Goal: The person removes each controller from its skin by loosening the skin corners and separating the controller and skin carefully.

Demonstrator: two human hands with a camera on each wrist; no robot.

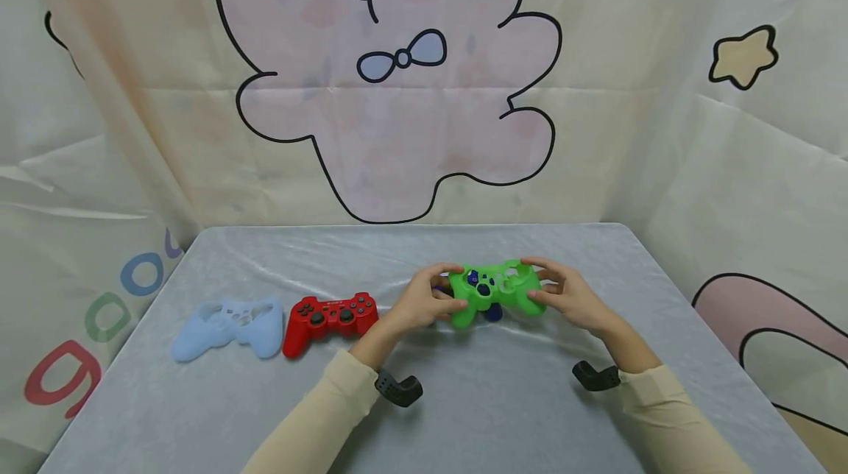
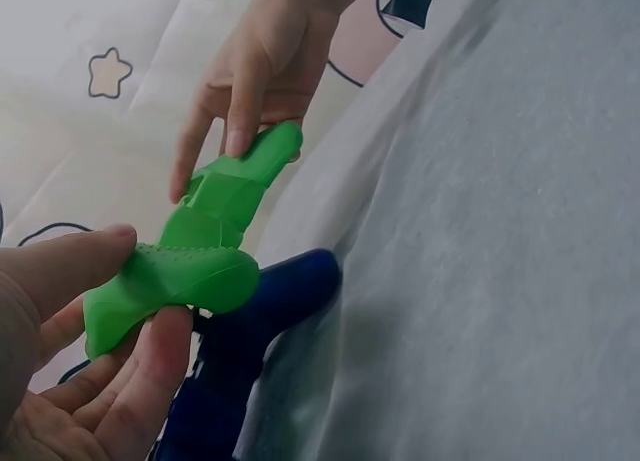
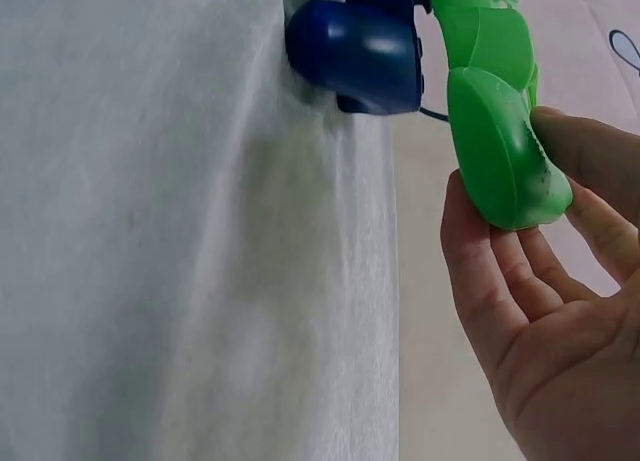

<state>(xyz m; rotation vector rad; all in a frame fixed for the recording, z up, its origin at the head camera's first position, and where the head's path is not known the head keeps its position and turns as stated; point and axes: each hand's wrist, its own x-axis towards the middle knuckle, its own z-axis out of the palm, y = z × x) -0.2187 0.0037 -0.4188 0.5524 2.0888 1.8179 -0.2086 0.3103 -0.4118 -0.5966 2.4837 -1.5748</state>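
Observation:
A green silicone controller cover [image 1: 509,287] is held up by both hands over a dark blue game controller [image 1: 492,313] that lies on the table. My left hand [image 1: 421,299] pinches the cover's left grip between thumb and fingers. At the other end, my right hand [image 1: 575,299] pinches the right grip. In the left wrist view, a gap shows between the raised cover [image 2: 215,196] and one handle of the blue controller [image 2: 295,291]. The right wrist view has the controller [image 3: 355,51] beside and apart from the cover's grip [image 3: 492,151]. Much of the controller is hidden from above.
A red game controller [image 1: 331,318] lies left of my left hand, close to my forearm. Farther left is a light blue controller cover [image 1: 232,325], laid flat. Grey cloth covers the table [image 1: 490,408]. A printed curtain [image 1: 609,128] hangs behind the table's far edge.

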